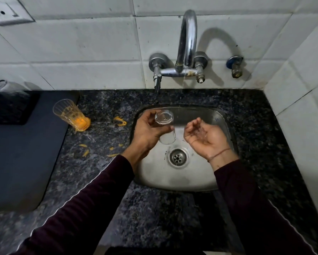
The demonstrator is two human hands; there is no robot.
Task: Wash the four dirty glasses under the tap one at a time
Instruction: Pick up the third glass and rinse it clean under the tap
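Note:
My left hand (148,130) grips a clear glass (165,128) over the steel sink (206,173), the glass's mouth facing up toward me. To its right my right hand (203,137) lies cupped, palm up, wet and catching the thin stream of water from the chrome tap (187,43); it holds nothing. A dirty glass (71,115) with orange residue stands on the dark granite counter (103,107) left of the sink. Clear glasses (0,85) stand at the far left edge by the wall.
A dark mat (22,159) covers the counter's left side. Orange smears (119,120) and bits dot the granite between the dirty glass and the sink. The drain (178,157) lies below my hands. White tiled walls close in the back and right.

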